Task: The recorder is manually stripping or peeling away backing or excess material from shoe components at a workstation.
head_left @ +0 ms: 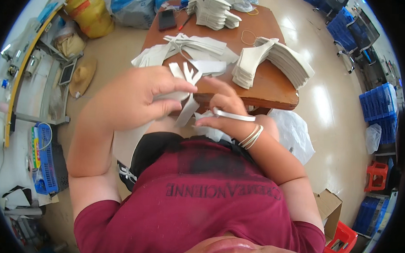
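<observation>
At the near edge, a maroon short-sleeved shirt (pixel 204 215) is worn above black shorts (pixel 150 148). A red plastic stool (pixel 342 243) and an open brown cardboard box (pixel 328 206) are seen at the near right, and a blue plastic basket (pixel 46 161) at the left.

Farther in, a flat, pale white sheet piece (pixel 127 144) is seen hanging below the left wrist. White material is gripped by the left hand (pixel 154 89), between its thumb and bent fingers; thin white strips (pixel 187 110) are seen at its fingertips, though whether they are joined to the sheet piece cannot be told. Just to the right, a slim white rod-like tool (pixel 235 115) is held across the right hand (pixel 225 105), whose forefinger is stretched toward the strips and blurred. Pale thin bands (pixel 252 137) are worn on the right wrist.

Beyond the hands, the brown wooden tabletop (pixel 268 95) is reached. At its left, white flat pieces (pixel 158 54) are fanned out; at its right, curved off-white pieces (pixel 287 62) are stacked in an arch. Farther still, another off-white stack (pixel 211 13) is set near a dark phone (pixel 167 20) and a red pen (pixel 184 23). At the far left, a yellow sack (pixel 89 13) is left on the floor.
</observation>
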Demonstrator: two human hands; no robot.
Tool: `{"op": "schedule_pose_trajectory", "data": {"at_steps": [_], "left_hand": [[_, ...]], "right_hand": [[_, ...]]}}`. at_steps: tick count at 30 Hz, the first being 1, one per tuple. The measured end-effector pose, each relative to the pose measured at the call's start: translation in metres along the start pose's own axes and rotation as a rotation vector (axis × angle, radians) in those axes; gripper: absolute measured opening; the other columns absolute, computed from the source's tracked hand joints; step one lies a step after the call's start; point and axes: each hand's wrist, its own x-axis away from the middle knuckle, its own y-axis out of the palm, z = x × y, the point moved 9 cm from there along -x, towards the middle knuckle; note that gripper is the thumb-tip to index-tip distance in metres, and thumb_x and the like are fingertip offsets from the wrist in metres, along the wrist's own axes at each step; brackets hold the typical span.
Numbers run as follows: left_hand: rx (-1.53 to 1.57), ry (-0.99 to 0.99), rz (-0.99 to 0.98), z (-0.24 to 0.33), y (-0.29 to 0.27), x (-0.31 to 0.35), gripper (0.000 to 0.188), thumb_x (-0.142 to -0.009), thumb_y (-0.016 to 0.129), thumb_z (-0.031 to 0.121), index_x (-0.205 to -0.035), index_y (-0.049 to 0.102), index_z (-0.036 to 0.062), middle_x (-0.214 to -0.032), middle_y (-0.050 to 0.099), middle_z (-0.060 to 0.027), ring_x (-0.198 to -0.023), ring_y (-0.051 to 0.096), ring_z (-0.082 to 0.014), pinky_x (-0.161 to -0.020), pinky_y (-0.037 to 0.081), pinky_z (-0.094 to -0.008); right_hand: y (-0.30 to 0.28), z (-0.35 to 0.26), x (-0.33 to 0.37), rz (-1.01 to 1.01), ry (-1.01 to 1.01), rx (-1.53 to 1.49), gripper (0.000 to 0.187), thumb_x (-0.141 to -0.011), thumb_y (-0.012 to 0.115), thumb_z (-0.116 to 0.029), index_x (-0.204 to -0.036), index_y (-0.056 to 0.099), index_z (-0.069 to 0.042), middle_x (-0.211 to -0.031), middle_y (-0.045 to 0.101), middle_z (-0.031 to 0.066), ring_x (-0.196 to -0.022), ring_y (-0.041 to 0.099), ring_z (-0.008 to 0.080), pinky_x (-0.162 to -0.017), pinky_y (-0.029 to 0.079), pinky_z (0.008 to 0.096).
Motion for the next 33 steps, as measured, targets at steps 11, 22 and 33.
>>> {"op": "schedule_pose_trajectory", "data": {"at_steps": [11,22,33], "left_hand": [[0.894,-0.221,0.042,-0.027,-0.006,-0.004,0.039,-0.084,0.068,0.001,-0.122,0.063,-0.0014,-0.107,0.066,-0.006,-0.096,0.061,-0.0136,-0.086,0.048,-0.0275],[0.597,-0.509,0.097,-0.133,0.003,-0.001,0.037,-0.089,0.063,0.006,-0.126,0.063,0.0037,-0.115,0.062,-0.0036,-0.098,0.057,-0.0101,-0.086,0.046,-0.0255],[0.439,-0.509,-0.203,-0.199,0.032,0.0,0.051,-0.085,0.056,0.001,-0.135,0.059,0.0126,-0.128,0.062,-0.0092,-0.107,0.059,-0.015,-0.093,0.046,-0.0291]], "right_hand": [[0.046,0.051,0.019,-0.066,0.501,-0.859,0.035,-0.08,0.078,-0.005,-0.066,0.046,-0.006,-0.085,0.065,0.0053,-0.08,0.059,0.0137,-0.069,0.048,0.0291],[0.045,0.068,0.028,0.134,0.817,-1.388,0.026,-0.083,0.071,0.003,-0.071,0.051,-0.009,-0.077,0.055,0.0001,-0.071,0.052,0.0117,-0.068,0.045,0.0255],[0.001,0.105,0.017,0.282,0.877,-0.725,0.013,-0.084,0.074,-0.01,-0.082,0.062,-0.005,-0.077,0.06,-0.0002,-0.07,0.053,0.009,-0.064,0.046,0.0266]]}}
